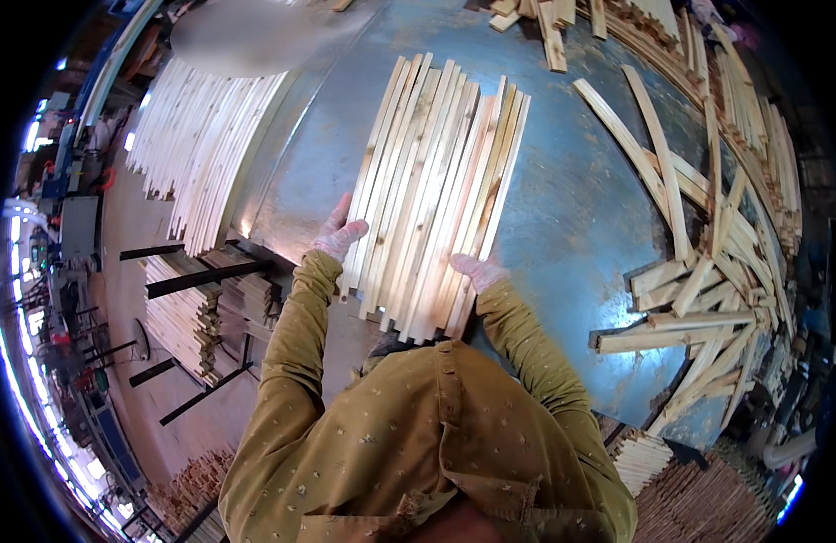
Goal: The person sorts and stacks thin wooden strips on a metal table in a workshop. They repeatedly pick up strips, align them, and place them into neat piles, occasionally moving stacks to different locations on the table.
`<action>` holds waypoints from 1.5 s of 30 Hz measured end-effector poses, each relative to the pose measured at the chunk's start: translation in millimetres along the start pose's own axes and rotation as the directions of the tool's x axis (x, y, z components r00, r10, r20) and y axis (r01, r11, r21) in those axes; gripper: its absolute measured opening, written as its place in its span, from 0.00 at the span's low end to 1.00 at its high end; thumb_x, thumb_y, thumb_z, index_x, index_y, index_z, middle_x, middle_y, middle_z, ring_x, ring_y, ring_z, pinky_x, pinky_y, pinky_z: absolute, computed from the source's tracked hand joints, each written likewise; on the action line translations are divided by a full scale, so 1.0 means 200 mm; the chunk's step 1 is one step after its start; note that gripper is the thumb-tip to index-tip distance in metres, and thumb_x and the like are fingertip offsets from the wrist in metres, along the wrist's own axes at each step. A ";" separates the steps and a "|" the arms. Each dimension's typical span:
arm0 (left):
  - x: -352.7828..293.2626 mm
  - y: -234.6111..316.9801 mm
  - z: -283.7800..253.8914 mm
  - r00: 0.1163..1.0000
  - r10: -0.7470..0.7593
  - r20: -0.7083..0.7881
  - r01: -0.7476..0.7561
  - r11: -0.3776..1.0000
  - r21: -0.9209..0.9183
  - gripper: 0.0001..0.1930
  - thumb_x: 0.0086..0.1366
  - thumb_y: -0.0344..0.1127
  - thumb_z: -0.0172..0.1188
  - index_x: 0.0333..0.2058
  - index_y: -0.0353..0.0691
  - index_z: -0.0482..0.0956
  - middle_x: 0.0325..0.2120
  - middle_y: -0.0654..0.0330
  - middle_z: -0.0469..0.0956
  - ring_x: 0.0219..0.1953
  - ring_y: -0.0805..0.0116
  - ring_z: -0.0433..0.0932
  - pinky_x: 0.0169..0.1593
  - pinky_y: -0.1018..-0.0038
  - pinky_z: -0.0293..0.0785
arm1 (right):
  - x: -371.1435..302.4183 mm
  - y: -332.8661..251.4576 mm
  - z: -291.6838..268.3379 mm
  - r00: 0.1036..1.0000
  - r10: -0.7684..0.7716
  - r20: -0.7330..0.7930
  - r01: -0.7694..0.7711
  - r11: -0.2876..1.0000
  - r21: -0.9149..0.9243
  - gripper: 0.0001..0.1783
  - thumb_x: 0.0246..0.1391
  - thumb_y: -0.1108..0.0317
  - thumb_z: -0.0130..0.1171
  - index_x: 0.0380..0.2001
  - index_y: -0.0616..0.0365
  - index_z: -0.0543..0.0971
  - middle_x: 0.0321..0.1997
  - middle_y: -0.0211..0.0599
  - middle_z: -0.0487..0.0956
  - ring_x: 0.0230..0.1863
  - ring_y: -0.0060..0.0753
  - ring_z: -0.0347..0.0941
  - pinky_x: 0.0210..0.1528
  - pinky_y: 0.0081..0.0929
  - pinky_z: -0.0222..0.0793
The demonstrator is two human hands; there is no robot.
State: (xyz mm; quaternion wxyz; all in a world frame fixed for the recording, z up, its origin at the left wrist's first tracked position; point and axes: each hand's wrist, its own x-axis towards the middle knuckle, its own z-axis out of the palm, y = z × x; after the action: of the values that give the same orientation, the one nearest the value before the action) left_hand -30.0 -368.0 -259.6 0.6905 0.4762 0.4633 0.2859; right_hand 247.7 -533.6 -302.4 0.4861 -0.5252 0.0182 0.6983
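A side-by-side row of long, pale wooden strips [427, 181] lies in front of me, its ends uneven. The near ends reach past the edge of the metal tabletop [563, 235] toward my body. My left hand [341, 233], in a thin glove, grips the row's left side with the thumb over the outer strip. On the opposite side, my right hand [479, 270], gloved too, clasps the row near its close end, thumb on top. The fingers beneath the strips are hidden.
Stacked strips [210, 136] stand left of the table, above a rack with black metal arms [205, 279]. Loose, crossed wood pieces [698, 281] pile along the table's right side. More offcuts [552, 32] lie at the far edge. Bundled wood [707, 498] sits below right.
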 end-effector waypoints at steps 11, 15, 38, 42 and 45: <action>0.04 0.35 -0.39 0.880 0.166 -0.444 0.393 0.269 0.879 0.35 0.65 0.60 0.51 0.64 0.46 0.64 0.57 0.42 0.70 0.57 0.42 0.71 0.60 0.55 0.66 | 0.46 0.38 0.71 0.999 0.035 -0.014 -0.022 0.840 0.542 0.68 0.42 0.64 0.77 0.73 0.38 0.36 0.70 0.60 0.57 0.67 0.43 0.63 0.63 0.38 0.63; 0.08 0.34 -0.64 0.866 0.173 -0.469 0.419 0.261 0.870 0.37 0.65 0.60 0.51 0.65 0.42 0.62 0.57 0.44 0.70 0.58 0.43 0.69 0.61 0.57 0.65 | 0.18 0.16 1.19 0.979 -0.022 -0.204 0.037 0.997 0.067 0.58 0.49 0.64 0.71 0.73 0.38 0.42 0.73 0.54 0.53 0.70 0.41 0.56 0.62 0.58 0.61; -0.13 0.23 -0.23 0.928 0.110 0.357 -0.193 0.959 0.206 0.43 0.60 0.40 0.68 0.67 0.33 0.54 0.55 0.55 0.71 0.52 0.64 0.73 0.54 0.69 0.72 | 0.18 0.03 1.21 0.952 -0.301 -0.056 0.302 0.953 0.019 0.42 0.50 0.70 0.69 0.66 0.62 0.61 0.55 0.45 0.76 0.54 0.41 0.74 0.53 0.31 0.74; -0.18 0.30 -0.18 0.904 -0.226 0.362 0.314 0.927 -0.205 0.30 0.60 0.45 0.66 0.57 0.35 0.71 0.45 0.62 0.77 0.44 0.72 0.76 0.49 0.74 0.75 | 0.18 -0.05 0.96 0.991 -0.114 0.067 0.104 0.986 0.133 0.24 0.55 0.66 0.66 0.51 0.69 0.76 0.48 0.44 0.81 0.49 0.34 0.77 0.53 0.28 0.75; -0.21 0.25 -0.18 0.914 -0.287 0.285 0.365 0.890 -0.272 0.28 0.59 0.43 0.66 0.55 0.35 0.73 0.43 0.63 0.77 0.43 0.71 0.76 0.47 0.74 0.76 | 0.19 -0.06 0.87 0.978 -0.110 0.178 0.065 0.968 0.241 0.23 0.55 0.64 0.67 0.49 0.69 0.76 0.47 0.45 0.81 0.48 0.34 0.77 0.52 0.27 0.75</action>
State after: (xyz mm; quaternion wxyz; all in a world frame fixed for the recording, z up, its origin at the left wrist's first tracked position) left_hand -76.7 -369.2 -202.2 0.8470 0.3036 0.3987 0.1772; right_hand 131.5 -408.5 -248.0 0.5747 -0.3952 0.0305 0.7159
